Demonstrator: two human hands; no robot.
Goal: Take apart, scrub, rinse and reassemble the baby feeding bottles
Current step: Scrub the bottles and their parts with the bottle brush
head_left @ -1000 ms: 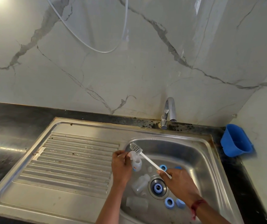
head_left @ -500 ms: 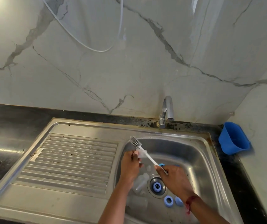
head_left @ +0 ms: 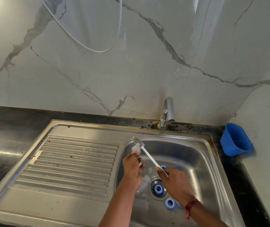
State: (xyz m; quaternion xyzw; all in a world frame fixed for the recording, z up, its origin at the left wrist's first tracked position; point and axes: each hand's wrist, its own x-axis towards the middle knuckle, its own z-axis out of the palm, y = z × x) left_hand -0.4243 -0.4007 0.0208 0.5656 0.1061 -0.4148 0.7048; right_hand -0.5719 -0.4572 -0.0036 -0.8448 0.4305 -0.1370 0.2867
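Observation:
My left hand (head_left: 133, 167) grips a small clear bottle part (head_left: 136, 148) above the left side of the sink basin (head_left: 196, 161). My right hand (head_left: 173, 179) holds the white handle of a bottle brush (head_left: 147, 153), whose grey bristle head (head_left: 138, 141) lies against that clear part. In the basin below lie clear bottle bodies (head_left: 145, 181), mostly hidden by my left hand. Blue screw rings lie around: one on the drain (head_left: 158, 189), one nearer me (head_left: 170, 203), and one behind my right hand (head_left: 163, 166).
A steel tap (head_left: 167, 110) stands behind the basin, no water running. The ribbed draining board (head_left: 75, 164) lies to the left. A blue plastic container (head_left: 235, 140) leans in the right corner on the black counter (head_left: 8, 128). A white tube loops on the marble wall.
My left hand has lifted the clear part up and back toward the basin's rim. The brush head has followed it and stays against the part. The camera has dipped slightly.

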